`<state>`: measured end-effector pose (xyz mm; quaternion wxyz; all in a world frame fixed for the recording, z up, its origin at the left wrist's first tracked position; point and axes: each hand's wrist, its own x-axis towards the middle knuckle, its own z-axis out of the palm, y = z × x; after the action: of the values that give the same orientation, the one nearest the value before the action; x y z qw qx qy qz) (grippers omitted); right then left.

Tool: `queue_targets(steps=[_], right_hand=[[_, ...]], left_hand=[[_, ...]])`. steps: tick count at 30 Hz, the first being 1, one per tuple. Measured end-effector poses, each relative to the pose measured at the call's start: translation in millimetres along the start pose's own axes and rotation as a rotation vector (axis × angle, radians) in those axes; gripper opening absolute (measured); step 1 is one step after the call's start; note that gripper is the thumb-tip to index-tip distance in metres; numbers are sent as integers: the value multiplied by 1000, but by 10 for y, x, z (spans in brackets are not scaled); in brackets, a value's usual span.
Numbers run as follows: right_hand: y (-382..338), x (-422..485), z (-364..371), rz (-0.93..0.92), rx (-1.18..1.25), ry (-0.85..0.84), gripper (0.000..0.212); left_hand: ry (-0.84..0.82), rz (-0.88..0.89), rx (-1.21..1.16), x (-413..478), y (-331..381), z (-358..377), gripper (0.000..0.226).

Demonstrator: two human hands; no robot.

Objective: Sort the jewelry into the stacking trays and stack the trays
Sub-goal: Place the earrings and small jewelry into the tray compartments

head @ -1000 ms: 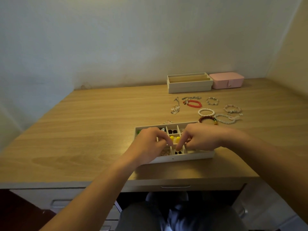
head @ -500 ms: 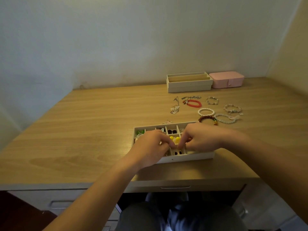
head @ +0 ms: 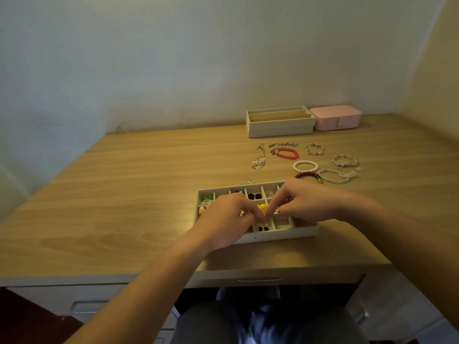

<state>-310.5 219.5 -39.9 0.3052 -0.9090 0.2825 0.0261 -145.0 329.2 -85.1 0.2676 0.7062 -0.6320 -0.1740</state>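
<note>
A cream tray (head: 285,234) with several small compartments sits near the desk's front edge. It holds green, black and yellow earrings (head: 262,207). My left hand (head: 227,220) and my right hand (head: 306,203) hover over the tray's middle with curled fingers. Their fingertips meet and pinch at the yellow earrings; what lies between them is mostly hidden. Behind the tray lie a red bracelet (head: 287,153), a pearl bracelet (head: 305,166), a dark red bracelet (head: 308,175), a white bead bracelet (head: 335,177), two silver bracelets (head: 315,149) and silver chains (head: 259,160).
Two more cream trays (head: 280,126) stand stacked at the back by the wall, with a shut pink box (head: 335,117) to their right. Small silver earrings (head: 246,182) lie just behind the near tray. The wooden desk (head: 124,194) has drawers below its front edge.
The fingertips of both hands have drawn together over the yellow earrings. The tray and the loose jewelry have barely moved.
</note>
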Motion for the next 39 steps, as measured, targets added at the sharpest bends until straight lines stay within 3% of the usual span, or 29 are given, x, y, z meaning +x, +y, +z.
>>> queue_targets(steps=[9,29,39], right_hand=[[-7,3,4,10,-6,18,22],[25,16,33,-3,-1,11,22],[-18,27,90,-41,-127,-58,26]], left_hand=[[-66,21,103,19,37,7,33],[19,-8,8,-28,-8,-83,28],[-20,15,54,-17,-10,-38,31]])
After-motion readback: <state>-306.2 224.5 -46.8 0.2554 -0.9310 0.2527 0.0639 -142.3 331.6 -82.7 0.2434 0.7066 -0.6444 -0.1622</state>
